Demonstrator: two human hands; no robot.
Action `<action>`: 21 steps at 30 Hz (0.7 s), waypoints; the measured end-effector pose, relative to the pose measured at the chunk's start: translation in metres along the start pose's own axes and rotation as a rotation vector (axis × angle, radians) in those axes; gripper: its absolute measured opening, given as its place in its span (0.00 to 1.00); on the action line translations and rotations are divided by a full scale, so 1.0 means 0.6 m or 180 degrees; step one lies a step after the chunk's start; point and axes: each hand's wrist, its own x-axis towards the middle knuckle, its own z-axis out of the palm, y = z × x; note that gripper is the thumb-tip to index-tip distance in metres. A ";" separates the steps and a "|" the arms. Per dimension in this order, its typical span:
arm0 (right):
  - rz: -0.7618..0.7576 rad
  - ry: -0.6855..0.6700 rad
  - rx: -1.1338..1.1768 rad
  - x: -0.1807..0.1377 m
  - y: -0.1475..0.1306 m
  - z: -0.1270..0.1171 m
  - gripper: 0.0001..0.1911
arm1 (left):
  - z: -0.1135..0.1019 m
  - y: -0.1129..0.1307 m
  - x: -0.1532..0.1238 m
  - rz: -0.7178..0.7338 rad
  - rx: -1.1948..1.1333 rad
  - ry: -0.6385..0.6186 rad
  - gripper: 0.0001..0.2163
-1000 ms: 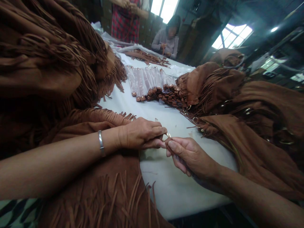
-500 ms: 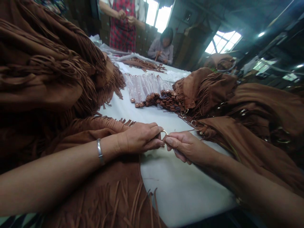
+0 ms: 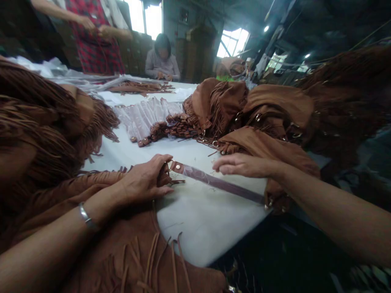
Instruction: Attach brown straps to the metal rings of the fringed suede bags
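My left hand [image 3: 146, 181] presses on the edge of a brown fringed suede bag [image 3: 122, 236] and pinches it where a strap [image 3: 214, 182] joins. The strap is brown, wrapped in clear plastic, and lies flat across the white table [image 3: 198, 219] toward the right edge. My right hand [image 3: 241, 165] hovers just above the strap with fingers stretched out flat and holds nothing. A silver bangle [image 3: 85, 216] sits on my left wrist.
Heaps of brown fringed bags rise on the left [image 3: 39, 122] and on the right [image 3: 275, 110]. A row of plastic-wrapped straps [image 3: 146, 118] lies mid-table. A seated person [image 3: 161, 61] and a standing person in red plaid [image 3: 91, 36] work at the far end.
Both hands were pinched together on a small metal ring. Now the right hand has let go and moved right, the strap lies stretched on the table, and the view has swung right.
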 end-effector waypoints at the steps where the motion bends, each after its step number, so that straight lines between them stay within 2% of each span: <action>1: -0.0008 -0.0150 -0.0052 -0.020 0.013 0.015 0.18 | 0.001 0.004 0.001 -0.0046 0.0068 -0.0052 0.31; 2: 0.0047 -0.0146 -0.0096 -0.036 0.026 0.033 0.16 | 0.000 0.008 0.003 -0.0073 0.0131 -0.0079 0.28; 4: 0.0229 0.0198 -0.0174 -0.052 0.049 0.070 0.12 | -0.005 0.014 0.008 -0.0094 0.0202 -0.0100 0.20; 6: 0.0351 0.0487 0.0075 -0.050 0.057 0.094 0.09 | -0.020 0.014 0.018 -0.0115 0.0182 -0.0154 0.17; 8: 0.0403 0.0457 0.1055 -0.039 0.047 0.102 0.09 | -0.040 0.007 0.035 -0.0095 0.0118 -0.0371 0.16; 10: 0.0417 0.0430 0.2498 -0.022 0.022 0.097 0.12 | -0.059 -0.004 0.055 -0.0170 0.0169 -0.0711 0.15; 13: 0.0430 0.0821 0.4164 0.015 -0.015 0.087 0.12 | -0.066 -0.011 0.083 -0.0613 0.0801 -0.0907 0.19; 15: 0.0540 0.1200 0.4800 0.045 -0.024 0.087 0.12 | -0.055 0.002 0.089 -0.0773 0.1378 -0.0571 0.21; 17: 0.0617 0.1488 0.5144 0.072 -0.019 0.091 0.13 | -0.040 0.030 0.082 -0.0672 0.1700 0.0040 0.20; 19: 0.0597 0.1655 0.5298 0.093 -0.010 0.095 0.14 | -0.030 0.067 0.062 -0.0636 0.1507 0.0512 0.17; 20: 0.0578 0.1727 0.5365 0.101 -0.006 0.097 0.15 | -0.027 0.087 0.049 -0.0700 0.1163 0.0518 0.16; 21: 0.0559 0.1793 0.5416 0.106 -0.004 0.098 0.15 | -0.025 0.106 0.035 -0.0817 0.0655 0.0334 0.17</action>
